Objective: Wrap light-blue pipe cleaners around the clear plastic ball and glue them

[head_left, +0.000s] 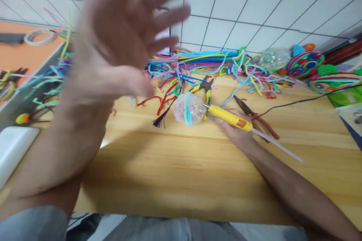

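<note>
A craft workspace is shown; whether in a home or a workshop cannot be told. Coloured pipe cleaners [198, 59] are heaped along the back of a wooden table [169, 165], at which red-handled pliers [245, 107], a yellow glue gun [227, 116] and a clear ball [195, 108] are also seen. A brightly decorated rounded piece [305, 64] is set at the right, and a tape roll [29, 41] is laid on an orange surface [31, 54].
</note>
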`<action>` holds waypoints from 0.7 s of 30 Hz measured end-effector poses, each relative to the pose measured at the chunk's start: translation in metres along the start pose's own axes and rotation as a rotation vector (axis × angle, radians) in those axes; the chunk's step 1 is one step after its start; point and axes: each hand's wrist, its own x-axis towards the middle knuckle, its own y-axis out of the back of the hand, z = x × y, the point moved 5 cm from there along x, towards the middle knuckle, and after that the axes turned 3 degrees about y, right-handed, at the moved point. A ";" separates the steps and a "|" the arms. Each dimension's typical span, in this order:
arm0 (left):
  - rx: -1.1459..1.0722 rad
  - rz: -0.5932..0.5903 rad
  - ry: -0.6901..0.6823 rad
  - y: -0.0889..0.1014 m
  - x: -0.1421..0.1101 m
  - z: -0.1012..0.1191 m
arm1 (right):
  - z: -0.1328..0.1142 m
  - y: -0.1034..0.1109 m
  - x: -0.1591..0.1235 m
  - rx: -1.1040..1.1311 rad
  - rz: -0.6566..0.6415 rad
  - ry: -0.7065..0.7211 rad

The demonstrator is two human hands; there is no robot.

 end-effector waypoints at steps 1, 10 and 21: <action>-0.047 -0.014 0.084 -0.011 -0.006 -0.012 | -0.002 0.001 0.001 0.010 -0.014 0.001; 0.245 0.124 0.396 -0.116 -0.106 -0.079 | -0.008 0.001 0.005 0.044 -0.023 0.083; 0.459 0.109 0.360 -0.126 -0.089 -0.083 | 0.002 0.000 -0.003 0.082 -0.016 0.030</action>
